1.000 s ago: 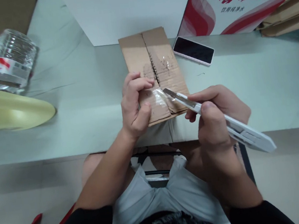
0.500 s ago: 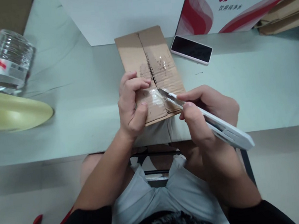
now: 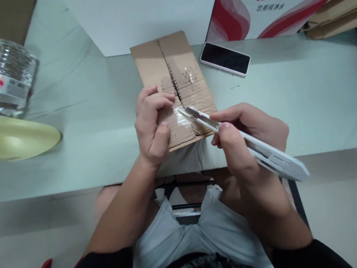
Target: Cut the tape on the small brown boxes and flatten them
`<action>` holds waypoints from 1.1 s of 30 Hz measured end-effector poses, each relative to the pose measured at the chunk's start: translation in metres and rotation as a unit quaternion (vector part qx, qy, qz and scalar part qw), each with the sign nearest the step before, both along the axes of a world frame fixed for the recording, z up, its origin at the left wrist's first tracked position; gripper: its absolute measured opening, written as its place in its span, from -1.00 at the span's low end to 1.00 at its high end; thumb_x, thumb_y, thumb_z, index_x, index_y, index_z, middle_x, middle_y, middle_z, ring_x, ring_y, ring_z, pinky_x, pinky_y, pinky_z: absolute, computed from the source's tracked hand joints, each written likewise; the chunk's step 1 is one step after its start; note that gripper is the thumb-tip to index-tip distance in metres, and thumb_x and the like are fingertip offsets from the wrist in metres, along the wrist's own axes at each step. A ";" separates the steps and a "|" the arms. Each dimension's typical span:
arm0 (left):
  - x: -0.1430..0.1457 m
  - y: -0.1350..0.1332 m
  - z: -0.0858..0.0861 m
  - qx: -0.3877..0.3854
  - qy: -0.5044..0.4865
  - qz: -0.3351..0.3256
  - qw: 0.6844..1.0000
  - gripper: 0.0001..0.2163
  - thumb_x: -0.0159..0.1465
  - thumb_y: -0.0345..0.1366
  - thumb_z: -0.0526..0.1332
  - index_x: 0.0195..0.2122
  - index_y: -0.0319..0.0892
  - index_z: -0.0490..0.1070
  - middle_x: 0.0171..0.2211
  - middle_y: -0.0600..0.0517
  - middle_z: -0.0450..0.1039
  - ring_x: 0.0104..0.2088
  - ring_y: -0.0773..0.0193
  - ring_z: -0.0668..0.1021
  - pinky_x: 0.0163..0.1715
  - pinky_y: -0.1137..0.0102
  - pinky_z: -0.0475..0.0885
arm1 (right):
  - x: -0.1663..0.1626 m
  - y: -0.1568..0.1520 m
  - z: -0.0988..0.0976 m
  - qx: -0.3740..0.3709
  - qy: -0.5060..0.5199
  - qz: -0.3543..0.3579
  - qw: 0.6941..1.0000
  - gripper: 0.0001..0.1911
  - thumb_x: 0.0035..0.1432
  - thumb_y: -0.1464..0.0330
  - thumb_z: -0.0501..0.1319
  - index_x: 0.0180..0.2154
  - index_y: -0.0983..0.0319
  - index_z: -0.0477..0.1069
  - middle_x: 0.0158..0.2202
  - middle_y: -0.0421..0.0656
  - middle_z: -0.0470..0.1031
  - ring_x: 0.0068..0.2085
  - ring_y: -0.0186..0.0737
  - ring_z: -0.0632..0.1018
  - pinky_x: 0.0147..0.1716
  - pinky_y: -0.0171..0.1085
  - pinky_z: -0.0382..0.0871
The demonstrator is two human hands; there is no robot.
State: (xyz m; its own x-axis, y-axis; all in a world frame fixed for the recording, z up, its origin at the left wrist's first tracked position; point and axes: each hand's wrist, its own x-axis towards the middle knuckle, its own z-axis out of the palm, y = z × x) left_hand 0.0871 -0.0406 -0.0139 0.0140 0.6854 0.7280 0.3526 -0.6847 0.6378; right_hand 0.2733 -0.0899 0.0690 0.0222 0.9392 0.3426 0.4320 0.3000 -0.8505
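Observation:
A flat brown cardboard box (image 3: 178, 61) lies slightly tilted at the table's front edge, with a torn, perforated seam down its middle and clear tape near its lower end. My left hand (image 3: 151, 124) grips its left side, fingers curled over the top and the thumb lower down. In my right hand (image 3: 246, 132) is a white utility knife (image 3: 268, 158), pinched between thumb and fingers. Its blade is out and points up-left, with the tip at the tape beside the seam. The palm side of my left hand is hidden.
Behind the cardboard stand a large white box (image 3: 149, 17) and a red-and-white carton (image 3: 267, 7). A phone (image 3: 225, 59) lies to the right. On the left are a water bottle (image 3: 6, 78) and a yellow curved object (image 3: 14, 133). Folded cardboard (image 3: 338, 12) stands at the far right.
The knife tip has shifted slightly left across the tape, and its handle has swung a little right. The cardboard and my left hand appear slightly further left, along with the whole view.

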 end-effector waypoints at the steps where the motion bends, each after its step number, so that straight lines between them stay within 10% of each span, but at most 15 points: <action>1: 0.001 -0.001 0.001 -0.008 -0.004 0.004 1.000 -0.73 0.36 0.03 0.09 -0.10 0.03 0.43 -0.12 -0.05 0.55 0.08 -0.08 0.51 0.29 -0.21 0.32 | -0.001 0.000 0.000 -0.003 0.000 0.003 1.000 -0.85 0.21 0.31 0.22 -0.28 0.16 0.58 -0.48 -0.24 0.59 -0.51 -0.31 0.52 -0.43 -0.26 0.48; 33: 0.005 -0.007 0.004 -0.022 -0.002 -0.003 1.000 -0.71 0.40 0.05 0.05 -0.10 0.01 0.41 -0.08 -0.02 0.56 0.15 -0.08 0.47 0.31 -0.16 0.31 | -0.001 -0.008 0.021 0.004 -0.048 0.010 0.999 -0.82 0.16 0.44 0.19 -0.35 0.22 0.59 -0.50 -0.23 0.57 -0.49 -0.29 0.56 -0.41 -0.24 0.49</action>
